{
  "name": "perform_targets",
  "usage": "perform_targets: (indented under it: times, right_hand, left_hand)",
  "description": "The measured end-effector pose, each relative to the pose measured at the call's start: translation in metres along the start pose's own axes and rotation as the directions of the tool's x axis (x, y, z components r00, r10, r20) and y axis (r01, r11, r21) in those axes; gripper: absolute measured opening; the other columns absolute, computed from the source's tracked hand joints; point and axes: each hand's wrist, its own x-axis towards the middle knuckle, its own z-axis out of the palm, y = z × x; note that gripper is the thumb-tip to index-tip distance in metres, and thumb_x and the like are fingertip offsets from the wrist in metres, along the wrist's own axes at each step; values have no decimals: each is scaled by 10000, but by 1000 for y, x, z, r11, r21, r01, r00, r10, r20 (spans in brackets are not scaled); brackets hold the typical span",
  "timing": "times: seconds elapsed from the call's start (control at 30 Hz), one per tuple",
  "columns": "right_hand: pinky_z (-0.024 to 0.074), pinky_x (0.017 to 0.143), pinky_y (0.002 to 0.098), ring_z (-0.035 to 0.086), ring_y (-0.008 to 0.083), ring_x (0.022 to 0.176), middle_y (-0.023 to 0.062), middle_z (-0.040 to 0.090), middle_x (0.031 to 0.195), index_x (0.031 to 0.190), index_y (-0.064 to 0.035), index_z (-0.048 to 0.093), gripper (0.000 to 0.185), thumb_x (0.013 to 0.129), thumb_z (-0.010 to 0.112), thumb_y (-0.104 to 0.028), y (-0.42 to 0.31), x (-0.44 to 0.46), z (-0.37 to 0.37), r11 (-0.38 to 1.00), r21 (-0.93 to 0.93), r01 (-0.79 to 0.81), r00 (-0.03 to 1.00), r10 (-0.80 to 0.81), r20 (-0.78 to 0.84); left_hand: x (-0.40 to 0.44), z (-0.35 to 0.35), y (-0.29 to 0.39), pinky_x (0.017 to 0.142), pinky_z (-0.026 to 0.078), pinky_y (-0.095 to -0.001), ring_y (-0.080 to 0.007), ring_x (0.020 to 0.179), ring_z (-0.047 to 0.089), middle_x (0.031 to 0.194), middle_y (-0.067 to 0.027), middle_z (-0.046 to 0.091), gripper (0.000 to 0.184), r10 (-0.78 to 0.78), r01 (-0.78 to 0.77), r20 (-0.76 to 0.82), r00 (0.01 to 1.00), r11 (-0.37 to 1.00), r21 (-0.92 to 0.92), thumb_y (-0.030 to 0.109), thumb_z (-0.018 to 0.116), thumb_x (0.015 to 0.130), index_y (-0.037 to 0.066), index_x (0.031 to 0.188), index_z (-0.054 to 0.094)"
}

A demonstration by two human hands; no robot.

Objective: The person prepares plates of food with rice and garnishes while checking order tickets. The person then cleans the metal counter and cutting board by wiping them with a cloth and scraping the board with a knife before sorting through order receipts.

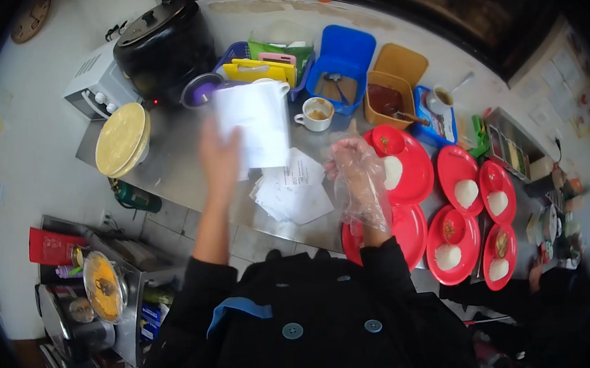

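My left hand (221,151), bare and blurred, grips a white sheet of paper (255,122) raised over the steel counter. Below it lies a loose pile of paper slips (294,192), some printed. My right hand (350,163) wears a clear plastic glove. Its fingers are curled in beside the pile, and what they hold, if anything, is hidden. Next to that hand is a red plate (413,158) with a rice mound (393,172) and a small red bowl (384,140). Another red plate (411,230) sits under my right forearm.
Several more red plates (465,192) with rice stand at the right. Along the back are a blue tub (328,69), a brown sauce tub (386,102), a white cup (315,115) and a black cooker (169,52). Yellow plates (121,141) stand left. At far right shows another person's hand (535,276).
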Motion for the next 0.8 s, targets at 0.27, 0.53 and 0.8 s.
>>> perform_targets:
  times: [0.27,0.53,0.8]
  right_hand:
    - [431,749,251,552,149,891,99,598,937,1055,7,521,331,740,580,-75,74,55,-8,610,-653,450,876,-157,456]
    - [452,640,266,569,145,744,91,595,815,976,25,543,281,724,614,-75,91,46,21,643,-761,84,931,222,291]
    - [460,519,271,569,137,580,77,583,692,892,37,555,222,714,643,-62,105,13,17,782,-590,-203,943,318,96]
  left_hand:
    - [17,-111,-158,732,444,-305,-197,860,555,967,-131,566,465,-425,434,-143,894,900,32,-23,509,697,-20,1155,428]
    - [40,-130,-266,705,457,-322,-238,810,582,940,-142,585,438,-409,407,-55,911,865,294,11,555,669,-24,1100,482]
    - [51,-126,-216,847,381,-376,-292,977,502,1014,-133,558,403,37,-22,-6,999,699,714,34,597,673,36,1071,537]
